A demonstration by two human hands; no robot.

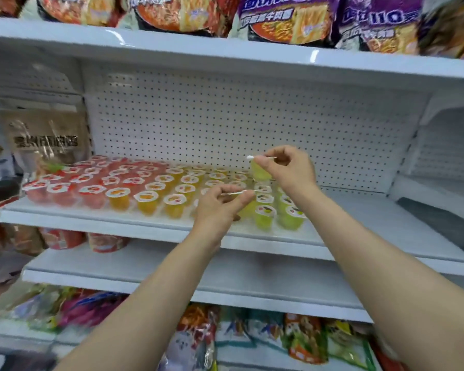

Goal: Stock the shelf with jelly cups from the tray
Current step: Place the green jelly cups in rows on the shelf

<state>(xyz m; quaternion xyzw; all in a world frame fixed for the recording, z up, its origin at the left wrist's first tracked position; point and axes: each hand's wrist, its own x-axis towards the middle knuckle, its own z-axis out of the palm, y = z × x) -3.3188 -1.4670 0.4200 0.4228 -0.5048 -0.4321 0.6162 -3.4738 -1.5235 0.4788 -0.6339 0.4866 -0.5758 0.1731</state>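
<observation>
Rows of jelly cups stand on the white middle shelf (359, 218): red cups (65, 191) at the left, orange cups (148, 200) in the middle, yellow-green cups (291, 216) at the right. My right hand (287, 167) pinches a yellow-green jelly cup (260, 171) by its lid rim, raised above the back rows. My left hand (220, 202) pinches the lid rim of another yellow-green cup (245, 210), low over the front rows beside the green ones. No tray is in view.
A pegboard back panel (225, 121) closes the shelf behind the cups. A brown bag (48, 140) stands at the shelf's left end. Noodle packs (287, 20) fill the shelf above. Snack bags (303, 341) lie on the lowest shelf. The right part of the middle shelf is bare.
</observation>
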